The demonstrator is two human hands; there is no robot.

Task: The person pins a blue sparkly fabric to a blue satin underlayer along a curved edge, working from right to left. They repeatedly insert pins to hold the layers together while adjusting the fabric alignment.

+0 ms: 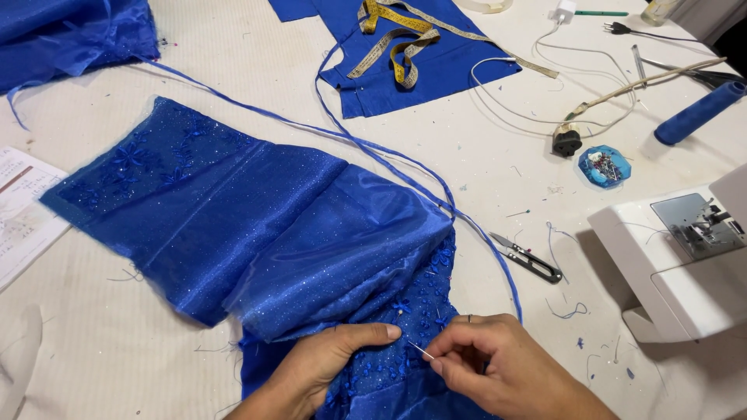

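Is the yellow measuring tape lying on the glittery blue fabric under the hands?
No, the yellow measuring tape lies on a separate plain blue cloth piece at the table's far side, apart from the glittery blue fabric.

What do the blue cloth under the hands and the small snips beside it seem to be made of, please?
The blue cloth looks like satin under sheer glittery net: it shines, sparkles and carries beaded flowers. The snips seem to be metal blades with dark, probably plastic, handles.

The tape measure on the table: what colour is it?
Yellow tape measure, lying on blue cloth; head view.
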